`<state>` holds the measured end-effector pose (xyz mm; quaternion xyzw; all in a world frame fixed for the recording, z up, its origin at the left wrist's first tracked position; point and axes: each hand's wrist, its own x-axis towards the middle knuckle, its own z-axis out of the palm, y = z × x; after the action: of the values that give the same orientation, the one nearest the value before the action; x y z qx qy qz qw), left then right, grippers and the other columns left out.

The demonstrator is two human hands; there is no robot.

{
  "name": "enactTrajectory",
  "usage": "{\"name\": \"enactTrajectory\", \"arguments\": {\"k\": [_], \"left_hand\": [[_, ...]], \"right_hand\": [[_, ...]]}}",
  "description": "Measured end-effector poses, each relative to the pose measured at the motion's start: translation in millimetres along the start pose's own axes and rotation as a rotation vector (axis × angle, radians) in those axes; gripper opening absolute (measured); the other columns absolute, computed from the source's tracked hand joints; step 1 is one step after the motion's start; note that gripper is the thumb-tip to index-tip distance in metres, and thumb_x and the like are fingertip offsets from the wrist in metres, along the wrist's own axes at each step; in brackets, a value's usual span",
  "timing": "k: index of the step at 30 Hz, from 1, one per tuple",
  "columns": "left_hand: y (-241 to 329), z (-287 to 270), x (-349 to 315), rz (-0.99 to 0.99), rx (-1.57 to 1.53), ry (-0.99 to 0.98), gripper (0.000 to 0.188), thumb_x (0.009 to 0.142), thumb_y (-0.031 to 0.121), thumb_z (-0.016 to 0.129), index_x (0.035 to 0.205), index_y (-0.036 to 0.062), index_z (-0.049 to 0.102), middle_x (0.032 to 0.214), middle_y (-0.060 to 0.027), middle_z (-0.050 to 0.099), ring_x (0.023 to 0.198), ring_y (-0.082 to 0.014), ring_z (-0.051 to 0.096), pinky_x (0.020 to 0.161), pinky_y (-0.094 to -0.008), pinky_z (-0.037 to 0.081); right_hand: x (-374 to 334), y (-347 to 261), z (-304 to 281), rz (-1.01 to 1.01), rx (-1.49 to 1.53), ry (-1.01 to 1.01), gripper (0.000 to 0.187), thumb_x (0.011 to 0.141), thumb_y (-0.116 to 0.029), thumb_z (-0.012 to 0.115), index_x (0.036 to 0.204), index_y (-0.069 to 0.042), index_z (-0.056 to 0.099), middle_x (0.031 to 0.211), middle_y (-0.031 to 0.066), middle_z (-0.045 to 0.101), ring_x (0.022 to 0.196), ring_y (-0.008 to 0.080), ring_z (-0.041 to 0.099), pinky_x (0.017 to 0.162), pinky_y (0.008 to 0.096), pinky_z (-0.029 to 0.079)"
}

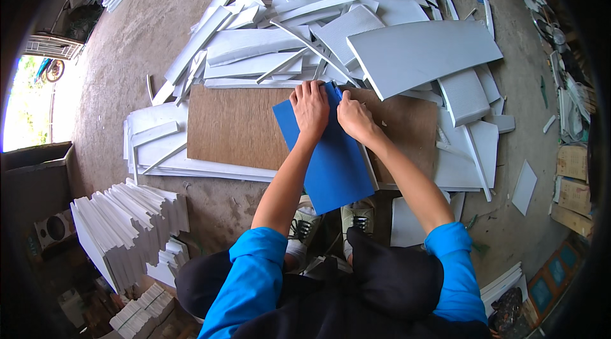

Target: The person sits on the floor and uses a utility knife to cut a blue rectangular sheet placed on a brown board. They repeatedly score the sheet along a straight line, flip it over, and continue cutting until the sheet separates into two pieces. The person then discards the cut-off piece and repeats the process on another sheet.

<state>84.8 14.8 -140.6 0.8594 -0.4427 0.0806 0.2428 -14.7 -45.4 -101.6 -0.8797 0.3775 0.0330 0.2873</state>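
1. Head view: a blue sheet lies tilted across a brown board on the concrete floor, its near end reaching past the board's near edge towards the person's shoes.
2. The left hand lies palm down, fingers spread flat, on the far left part of the blue sheet, pressing it onto the board.
3. The right hand is just right of the left one, at the sheet's far right edge. Its fingers are curled and pinched close at the far corner; whether they grip the sheet's edge or a small tool cannot be told.
4. Beyond the board, far across the floor, lies a loose heap of white panels, the largest a curved white sheet overlapping the board's far right corner.
5. More flat white sheets stick out from under the board's left side.
6. Near left stands a stack of cut white pieces, leaning together on edge.
7. Cardboard boxes sit at the far right edge.
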Motion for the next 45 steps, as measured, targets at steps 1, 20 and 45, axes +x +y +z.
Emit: {"name": "enactTrajectory", "arguments": {"k": [1,20,45], "left_hand": [[3.4,-0.7,0.5,-0.009,-0.005,-0.012,0.022,0.084,0.027,0.051,0.094,0.0068,0.055,0.092,-0.0096,0.052,0.092,-0.0259,0.048,0.082,-0.0391,0.034],[10.1,0.2,2.7,-0.021,0.026,-0.022,0.028,0.085,0.034,0.05,0.095,0.0087,0.057,0.093,-0.0093,0.051,0.093,-0.0267,0.047,0.082,-0.0392,0.034],[18.4,-1.2,4.2,-0.034,-0.01,-0.015,0.02,0.082,0.028,0.053,0.092,0.0114,0.058,0.089,-0.0079,0.052,0.087,-0.0266,0.049,0.078,-0.0384,0.036]], "right_hand": [[-1.2,-1.4,-5.0,0.0,-0.072,-0.011,0.023,0.088,-0.016,0.035,0.094,0.005,0.044,0.081,0.0275,0.06,0.078,0.0405,0.06,0.066,0.0455,0.05],[-165.5,43.0,-8.5,0.038,-0.053,-0.172,0.023,0.089,-0.018,0.041,0.09,0.005,0.046,0.061,0.0256,0.057,0.061,0.0401,0.06,0.054,0.0467,0.05],[23.8,10.7,-12.0,0.026,-0.047,-0.064,0.027,0.089,-0.018,0.035,0.096,0.006,0.044,0.08,0.0291,0.059,0.08,0.0424,0.059,0.07,0.0501,0.047]]}}
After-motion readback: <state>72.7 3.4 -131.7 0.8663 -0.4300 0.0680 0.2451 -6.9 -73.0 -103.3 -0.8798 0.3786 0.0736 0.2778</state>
